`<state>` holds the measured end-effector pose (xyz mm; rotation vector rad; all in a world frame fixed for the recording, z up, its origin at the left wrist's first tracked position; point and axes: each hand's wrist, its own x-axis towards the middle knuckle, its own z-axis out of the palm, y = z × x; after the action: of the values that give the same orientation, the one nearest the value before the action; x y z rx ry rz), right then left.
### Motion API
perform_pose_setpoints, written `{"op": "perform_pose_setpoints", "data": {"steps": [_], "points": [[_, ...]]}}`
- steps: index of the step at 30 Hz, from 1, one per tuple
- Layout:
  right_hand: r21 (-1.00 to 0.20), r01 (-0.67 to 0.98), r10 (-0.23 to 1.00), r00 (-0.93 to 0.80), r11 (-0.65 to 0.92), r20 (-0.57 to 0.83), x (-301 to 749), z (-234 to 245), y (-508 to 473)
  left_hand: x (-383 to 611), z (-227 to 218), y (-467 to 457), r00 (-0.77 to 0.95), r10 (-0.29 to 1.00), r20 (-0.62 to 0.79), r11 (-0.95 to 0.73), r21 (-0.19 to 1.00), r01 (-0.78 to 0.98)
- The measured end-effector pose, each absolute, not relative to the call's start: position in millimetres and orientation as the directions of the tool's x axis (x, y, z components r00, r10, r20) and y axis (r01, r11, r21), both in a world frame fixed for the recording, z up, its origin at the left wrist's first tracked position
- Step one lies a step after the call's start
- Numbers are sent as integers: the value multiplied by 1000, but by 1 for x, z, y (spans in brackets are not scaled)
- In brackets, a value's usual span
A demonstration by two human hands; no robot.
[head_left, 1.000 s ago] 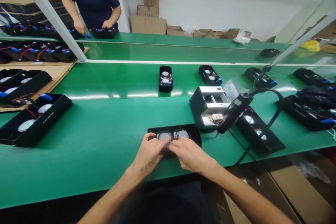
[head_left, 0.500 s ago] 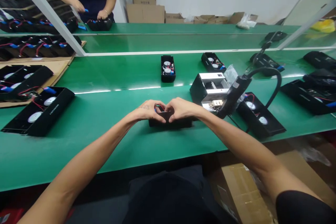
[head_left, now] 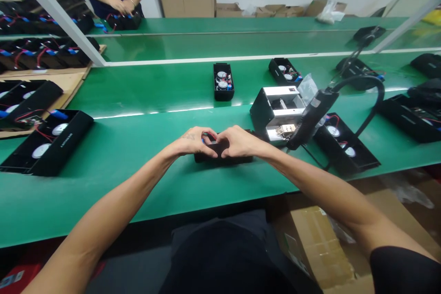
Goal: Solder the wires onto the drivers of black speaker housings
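Black oblong casing (head_left: 223, 161), left hand (head_left: 193, 141) and right hand (head_left: 238, 141) arched over, fingers' (head_left: 230, 132) grip unclear, round discs (head_left: 223, 84) in open box (head_left: 224, 96) beyond

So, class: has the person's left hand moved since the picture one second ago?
Yes: against the near edge of the green table, the left hand has moved away, toward the table's far side.

The casing (head_left: 223, 160) towards six o'clock looks matt plastic; the counter (head_left: 148, 193), smooth and glossy; three o'clock's machine (head_left: 288, 113), shiny metal.
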<state>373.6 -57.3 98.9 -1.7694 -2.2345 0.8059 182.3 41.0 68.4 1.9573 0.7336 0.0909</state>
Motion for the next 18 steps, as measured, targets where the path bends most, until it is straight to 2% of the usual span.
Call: {"op": "perform_pose_setpoints", "data": {"steps": [6, 9, 13, 18], "points": [[-487, 864, 942, -259, 128, -212, 369, 99, -56, 183, 66, 40, 810, 530, -251, -297, 840, 455], [-507, 860, 944, -218, 65, -248, 365, 99, -55, 183, 64, 40, 810, 529, -253, -299, 838, 456], [-470, 882, 958, -123, -15, -260, 358, 98, -60, 184, 63, 38, 810, 536, -240, -306, 838, 451], [-449, 893, 966, -124, 10, -226, 356, 97, -69, 182, 62, 35, 814, 539, -217, -359, 815, 455]]}}
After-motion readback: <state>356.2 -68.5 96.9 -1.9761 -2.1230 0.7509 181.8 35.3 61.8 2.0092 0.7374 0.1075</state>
